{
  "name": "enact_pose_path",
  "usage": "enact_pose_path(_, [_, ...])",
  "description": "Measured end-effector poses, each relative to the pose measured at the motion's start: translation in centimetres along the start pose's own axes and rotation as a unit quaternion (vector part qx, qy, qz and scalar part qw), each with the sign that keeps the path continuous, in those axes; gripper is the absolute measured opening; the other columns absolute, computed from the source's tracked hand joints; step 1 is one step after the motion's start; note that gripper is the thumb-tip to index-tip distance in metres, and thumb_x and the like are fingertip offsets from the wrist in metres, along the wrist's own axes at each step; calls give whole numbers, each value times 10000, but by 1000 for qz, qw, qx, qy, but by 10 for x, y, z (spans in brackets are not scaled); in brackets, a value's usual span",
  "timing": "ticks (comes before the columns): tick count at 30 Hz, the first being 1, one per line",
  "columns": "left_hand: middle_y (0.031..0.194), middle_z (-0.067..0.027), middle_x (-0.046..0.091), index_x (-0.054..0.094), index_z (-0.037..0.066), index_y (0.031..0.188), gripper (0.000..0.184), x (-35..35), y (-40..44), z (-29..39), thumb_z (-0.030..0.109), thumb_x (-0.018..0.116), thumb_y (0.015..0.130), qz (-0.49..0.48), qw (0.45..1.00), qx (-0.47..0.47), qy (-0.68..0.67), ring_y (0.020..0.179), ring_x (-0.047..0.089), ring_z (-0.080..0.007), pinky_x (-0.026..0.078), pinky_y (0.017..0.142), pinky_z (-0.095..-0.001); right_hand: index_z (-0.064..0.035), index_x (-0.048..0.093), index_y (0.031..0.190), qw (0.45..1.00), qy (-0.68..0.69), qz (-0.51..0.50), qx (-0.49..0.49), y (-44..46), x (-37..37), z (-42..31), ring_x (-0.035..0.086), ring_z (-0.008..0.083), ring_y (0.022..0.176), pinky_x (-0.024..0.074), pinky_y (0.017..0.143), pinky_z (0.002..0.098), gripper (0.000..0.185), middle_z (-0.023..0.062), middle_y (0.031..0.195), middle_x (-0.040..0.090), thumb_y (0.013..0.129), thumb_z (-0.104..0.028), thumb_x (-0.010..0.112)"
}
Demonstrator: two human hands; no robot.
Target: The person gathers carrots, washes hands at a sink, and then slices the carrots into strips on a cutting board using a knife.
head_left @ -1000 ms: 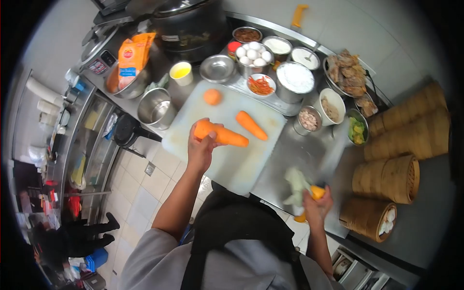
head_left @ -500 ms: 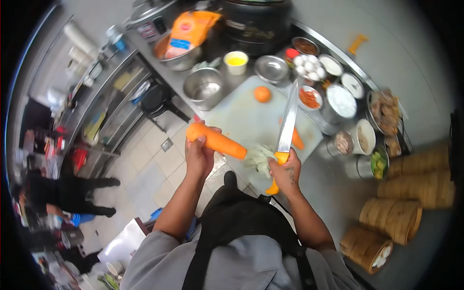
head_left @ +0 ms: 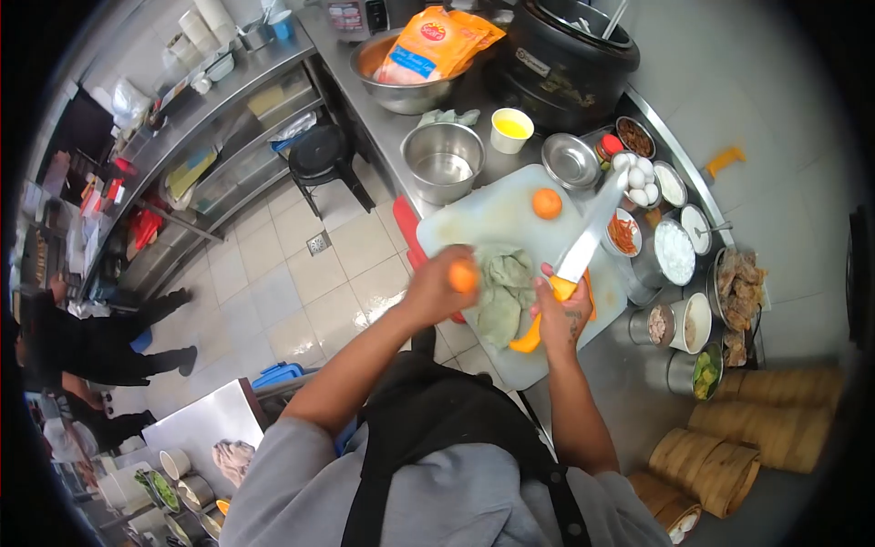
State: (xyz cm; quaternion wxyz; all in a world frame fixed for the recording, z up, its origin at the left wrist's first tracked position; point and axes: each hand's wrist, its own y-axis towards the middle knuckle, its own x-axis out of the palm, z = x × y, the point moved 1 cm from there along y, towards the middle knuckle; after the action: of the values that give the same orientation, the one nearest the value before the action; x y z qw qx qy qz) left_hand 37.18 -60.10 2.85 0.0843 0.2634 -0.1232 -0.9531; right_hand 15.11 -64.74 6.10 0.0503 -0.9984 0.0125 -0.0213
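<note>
My left hand (head_left: 444,284), slightly blurred, is closed round an orange carrot (head_left: 463,275), its end pointing at the camera. In my right hand (head_left: 562,316) is the yellow handle of a large knife (head_left: 591,232), its blade slanting up and away to the right. Between both hands a crumpled pale green cloth (head_left: 504,294) lies on the white cutting board (head_left: 474,219). A round orange piece (head_left: 547,203) sits near the board's far edge. Another carrot (head_left: 592,296) lies mostly hidden behind my right hand.
Beyond the board stand a steel pot (head_left: 443,162), a yellow-filled cup (head_left: 511,130) and an empty steel bowl (head_left: 571,160). Eggs (head_left: 641,180) and ingredient bowls line the right, with bamboo steamers (head_left: 706,469) nearer. A black stool (head_left: 321,157) and a person (head_left: 100,337) are at left.
The knife and cloth have come from the right side to the board, and the cloth now lies on it. My left hand has turned the carrot end-on. The view has swung left.
</note>
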Motion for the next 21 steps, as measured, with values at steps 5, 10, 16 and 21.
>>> enact_pose_path(5, [1317,-207,587,583,65,1160,402,73,25,-15,149,707,787,-213,952,5,222,943,694,-388,569,809,-481,23,543,1146,1000,5,28,7,-21,-24,-9,563,84,534,484,483,245,264,112,1132,706,919,3,677])
enact_pose_path(10, [964,-155,694,596,37,1166,332,18,41,-50,177,625,865,-159,886,17,436,844,710,-320,572,684,-463,17,570,1110,994,-56,89,3,-47,-78,-11,557,75,521,481,486,246,227,89,1041,728,928,-42,691])
enact_pose_path(16, [958,-201,732,617,38,1090,334,-78,41,-55,249,651,834,-128,848,-211,468,925,716,-381,565,805,-486,-20,557,1059,980,-57,183,45,-88,-154,4,567,84,535,486,483,247,209,70,1039,739,922,-67,708])
enact_pose_path(21, [940,-161,735,664,19,1057,457,-79,42,12,220,809,673,-190,906,-234,298,896,722,-296,563,791,-420,-30,573,1042,971,-53,229,44,-125,-208,12,565,87,524,483,482,248,191,62,968,727,925,-85,713])
